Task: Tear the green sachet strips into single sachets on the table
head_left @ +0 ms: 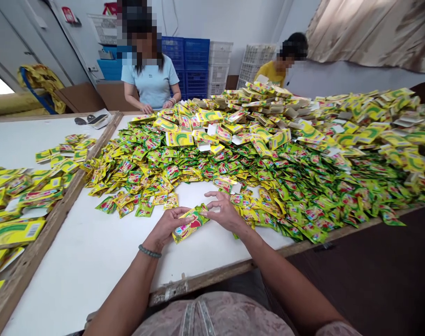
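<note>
My left hand is closed around a small yellow carton with a red fruit print, held tilted above the white tabletop. At the carton's upper right end, my right hand pinches a green sachet between thumb and forefinger, its other fingers raised. The sachet meets the carton's end; how far it sits inside I cannot make out. Just beyond my hands lies a heap of green and yellow sachets, with a yellow carton with a white flap at its near edge.
Flattened and part-open yellow cartons are piled on the sachets. A wooden divider separates filled-looking cartons at left. Across the table stand one person in light blue and another in yellow. Blue crates are stacked behind.
</note>
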`<state>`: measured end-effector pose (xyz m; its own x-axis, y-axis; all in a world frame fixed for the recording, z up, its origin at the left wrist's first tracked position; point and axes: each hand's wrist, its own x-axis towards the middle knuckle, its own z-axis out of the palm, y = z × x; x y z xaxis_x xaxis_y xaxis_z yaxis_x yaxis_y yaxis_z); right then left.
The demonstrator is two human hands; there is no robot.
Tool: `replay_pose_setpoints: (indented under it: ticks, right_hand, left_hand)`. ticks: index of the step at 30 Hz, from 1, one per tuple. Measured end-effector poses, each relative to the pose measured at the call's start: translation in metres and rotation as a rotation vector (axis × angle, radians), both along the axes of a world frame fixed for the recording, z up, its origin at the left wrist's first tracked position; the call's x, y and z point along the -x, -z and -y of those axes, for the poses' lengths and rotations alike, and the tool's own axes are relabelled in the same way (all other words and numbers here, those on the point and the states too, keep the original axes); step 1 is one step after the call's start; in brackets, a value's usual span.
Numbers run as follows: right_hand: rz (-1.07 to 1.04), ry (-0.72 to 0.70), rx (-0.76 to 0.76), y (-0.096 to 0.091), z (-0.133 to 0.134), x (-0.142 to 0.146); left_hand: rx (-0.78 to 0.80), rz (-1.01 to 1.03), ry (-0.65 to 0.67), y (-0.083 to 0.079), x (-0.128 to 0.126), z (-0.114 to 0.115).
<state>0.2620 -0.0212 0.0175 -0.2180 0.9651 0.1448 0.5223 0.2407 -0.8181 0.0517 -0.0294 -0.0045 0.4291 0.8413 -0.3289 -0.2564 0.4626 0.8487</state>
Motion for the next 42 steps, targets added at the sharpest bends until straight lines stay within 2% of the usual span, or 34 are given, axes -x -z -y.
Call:
replay_pose_setpoints:
  ticks: [3,8,12,14,21,23,26,28,30,33,35,36,39,42]
  right_hand:
    - [-0.002,0.024,-0.008,0.003,0.003,0.011]
    - [-0.089,0.007,0.088,0.008,0.01,0.017]
    - [-0.01,0.173,-0.024,0.004,0.012,0.015]
    - [0.018,0.202,-0.026,0.002,0.013,0.018]
    - [-0.078,0.05,0.164,0.01,0.018,0.042]
    - [-0.058,0.081,0.171,0.011,0.018,0.047]
    - [-0.046,0.141,0.122,0.01,0.015,0.045]
    - [-0.05,0.166,0.038,0.01,0.017,0.03]
    - [0.016,0.223,-0.06,0.013,0.026,0.006]
    - [0.306,0.392,-0.156,0.027,0.047,-0.032]
    - [0.478,0.461,-0.129,0.04,0.055,-0.044]
    - [0.534,0.448,-0.098,0.047,0.056,-0.042]
    - [0.547,0.234,-0.038,0.057,0.048,-0.01]
    - [0.414,-0.002,0.001,0.052,0.032,0.041]
  left_hand:
    - [0.001,-0.027,-0.016,-0.001,-0.002,0.001]
    - [0.019,-0.029,-0.071,-0.006,-0.008,0.002]
    - [-0.024,-0.033,-0.127,-0.012,-0.009,0.001]
    - [-0.047,-0.04,-0.163,-0.014,-0.01,0.002]
    - [-0.057,-0.024,-0.22,-0.013,-0.012,0.004]
    - [-0.05,-0.01,-0.194,-0.013,-0.012,0.005]
    - [-0.048,0.006,-0.039,-0.013,-0.012,0.006]
    - [-0.054,-0.043,0.053,-0.013,-0.011,0.006]
    - [-0.06,-0.12,0.05,-0.014,-0.008,0.007]
    - [-0.075,-0.19,-0.059,-0.015,0.001,0.008]
    - [-0.08,-0.223,-0.138,-0.017,0.01,0.009]
    - [-0.077,-0.246,-0.188,-0.018,0.017,0.01]
    - [-0.08,-0.373,-0.407,-0.028,0.054,0.013]
    - [-0.12,-0.661,-0.743,-0.052,0.125,0.021]
